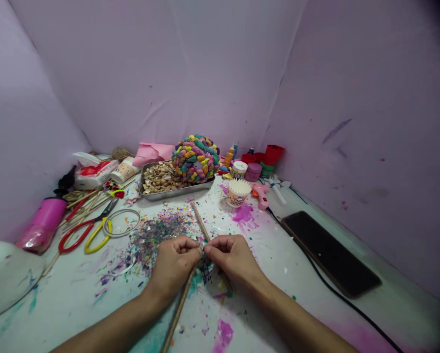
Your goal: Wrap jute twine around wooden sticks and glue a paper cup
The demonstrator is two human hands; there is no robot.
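Note:
My left hand and my right hand meet fingertip to fingertip over the paint-stained white table. Between their pinched fingers sits a small item, too tiny to identify. A long wooden stick lies on the table and runs under both hands toward me. Just beyond my left hand spreads a pile of multicoloured scraps.
At the back stand a metal tray of shells, a multicoloured lumpy ball, small jars and red cups, a paper cup and a pink glue gun. Scissors and a pink bottle lie left; a black phone right.

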